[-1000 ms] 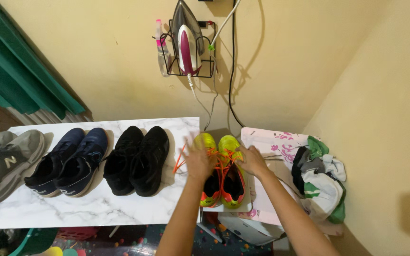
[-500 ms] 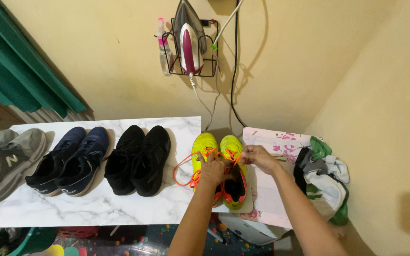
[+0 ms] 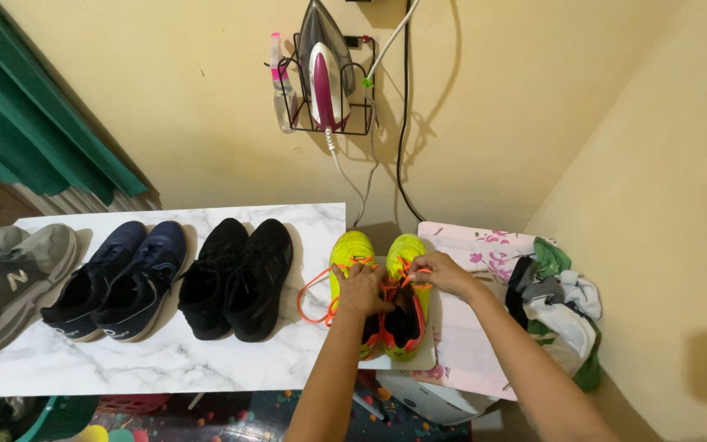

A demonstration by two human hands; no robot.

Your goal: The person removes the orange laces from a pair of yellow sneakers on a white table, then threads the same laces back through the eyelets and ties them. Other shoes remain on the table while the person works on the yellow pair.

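A pair of neon yellow shoes (image 3: 350,250) with orange laces (image 3: 314,296) stands on a small white board (image 3: 419,356) right of the marble table. My left hand (image 3: 362,289) rests on the left shoe and pinches its orange lace, which loops out to the left. On the right shoe, my right hand (image 3: 441,274) grips a lace near the tongue. Both hands hide the shoes' middles.
On the white marble table (image 3: 149,360) stand black shoes (image 3: 237,277), navy shoes (image 3: 118,278) and grey shoes (image 3: 6,282). An iron (image 3: 326,69) and a spray bottle (image 3: 281,82) hang in a wall rack. Folded floral cloth (image 3: 484,245) and piled clothes (image 3: 558,307) lie at the right. A green curtain (image 3: 26,115) hangs at the left.
My left hand drew back from a spread reach over the left shoe and closed on its lace. The right hand stayed on the right shoe's lace. The orange loop now hangs left.
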